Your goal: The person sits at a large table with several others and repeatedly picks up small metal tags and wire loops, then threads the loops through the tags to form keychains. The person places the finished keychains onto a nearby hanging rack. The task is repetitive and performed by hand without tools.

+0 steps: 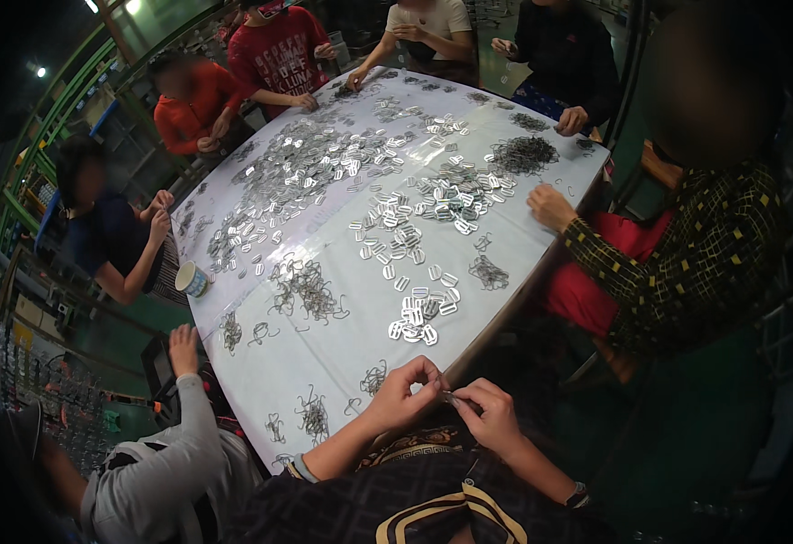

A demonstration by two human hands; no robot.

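Note:
Close to the near edge of the table, my left hand (404,396) pinches a small metal piece (448,395) between thumb and fingertips. My right hand (490,415) is closed on the same piece from the other side. Fingers cover most of it, so its exact shape is hidden. Just beyond my hands lies a small heap of flat, slotted metal buckles (413,322). Thin bent wire hooks (313,417) are piled beside my left forearm, with another small clump of hooks (374,377) next to my left wrist.
The white-covered table (324,363) carries a broad spread of buckles (310,163), more wire hooks (306,290) and a dark heap of small metal parts (525,156). A paper cup (193,279) stands at the left edge. Several people sit around, one with a hand (551,208) at the right edge.

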